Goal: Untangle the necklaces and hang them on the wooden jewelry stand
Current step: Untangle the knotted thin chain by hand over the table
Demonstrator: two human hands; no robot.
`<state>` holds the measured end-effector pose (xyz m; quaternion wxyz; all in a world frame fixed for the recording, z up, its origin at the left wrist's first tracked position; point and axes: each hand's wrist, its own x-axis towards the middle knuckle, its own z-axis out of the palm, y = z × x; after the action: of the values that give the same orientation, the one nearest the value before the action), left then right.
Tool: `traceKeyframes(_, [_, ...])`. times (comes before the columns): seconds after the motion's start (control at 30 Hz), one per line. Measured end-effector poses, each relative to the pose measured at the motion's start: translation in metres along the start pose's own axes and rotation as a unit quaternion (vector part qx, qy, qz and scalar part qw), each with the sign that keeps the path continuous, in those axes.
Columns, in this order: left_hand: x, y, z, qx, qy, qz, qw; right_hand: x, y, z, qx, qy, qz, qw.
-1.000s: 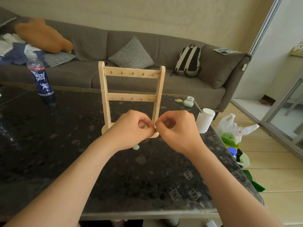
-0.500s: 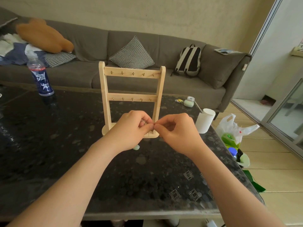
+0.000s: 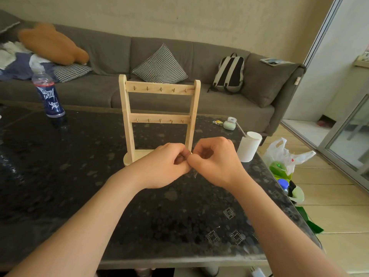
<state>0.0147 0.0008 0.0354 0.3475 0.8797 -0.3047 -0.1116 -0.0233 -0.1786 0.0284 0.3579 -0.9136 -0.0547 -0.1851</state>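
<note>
Our hands have sunk slightly closer. Left hand and right hand both pinch the thin necklace just before the wooden stand. It looks light, limp and snag-prone, so we'd hold it beside any tangle.

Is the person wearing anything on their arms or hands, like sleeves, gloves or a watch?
No. The left forearm and right forearm are bare, with no sleeve in view. The left hand and right hand wear no gloves, and no watch, bracelet or ring shows from this angle.
</note>
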Motion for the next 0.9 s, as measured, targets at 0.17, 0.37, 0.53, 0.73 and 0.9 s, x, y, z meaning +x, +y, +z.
traceKeyframes(0.17, [0.0,-0.001,-0.006,-0.049,0.068,0.015,0.996,-0.002,0.0,-0.007,0.129,-0.073,0.074,0.986])
traceKeyframes(0.37, [0.0,-0.001,-0.009,-0.105,0.089,-0.015,0.99,-0.002,0.001,-0.003,0.082,-0.082,0.038,0.992])
traceKeyframes(0.53, [-0.001,0.001,-0.008,-0.083,0.116,-0.01,0.99,0.0,-0.002,-0.005,0.02,-0.081,0.01,0.996])
traceKeyframes(0.73, [-0.003,0.005,-0.01,-0.106,0.123,-0.031,0.986,-0.002,-0.003,-0.004,0.022,-0.051,-0.016,0.998])
traceKeyframes(0.9, [-0.001,0.006,-0.011,-0.156,0.112,-0.058,0.98,-0.003,-0.002,-0.003,0.016,-0.06,-0.005,0.998])
